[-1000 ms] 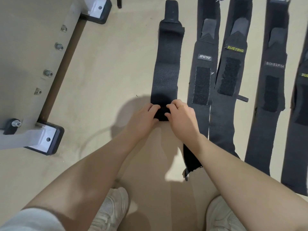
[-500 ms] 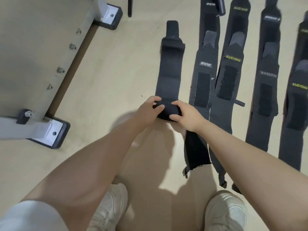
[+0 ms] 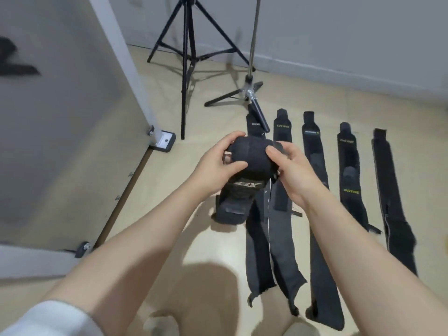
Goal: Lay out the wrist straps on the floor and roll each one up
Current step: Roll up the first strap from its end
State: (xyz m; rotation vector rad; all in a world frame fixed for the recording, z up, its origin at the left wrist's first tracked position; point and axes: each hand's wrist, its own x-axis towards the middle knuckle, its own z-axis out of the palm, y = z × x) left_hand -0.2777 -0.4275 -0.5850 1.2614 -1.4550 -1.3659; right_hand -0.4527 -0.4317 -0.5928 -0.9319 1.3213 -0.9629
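Both hands, left hand (image 3: pixel 219 163) and right hand (image 3: pixel 289 166), clasp the rolled strap (image 3: pixel 252 156) from either side, lifted off the floor (image 3: pixel 194 238), likely to keep the coil tight while its loose tail (image 3: pixel 236 202) hangs. Beyond, five flat straps (image 3: pixel 349 180) await rolling; farther off, a light stand leg (image 3: pixel 259 112) overlaps one strap, and a tripod (image 3: pixel 186 59) stands.

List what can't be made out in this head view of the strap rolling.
- Rolled wrist strap: its ends are covered by the left hand and right hand.
- Loose tail: white lettering too blurred to read fully.
- Strap beside it: middle hidden behind roll and tail.
- Dark shape at the left edge: blurred, cut off.
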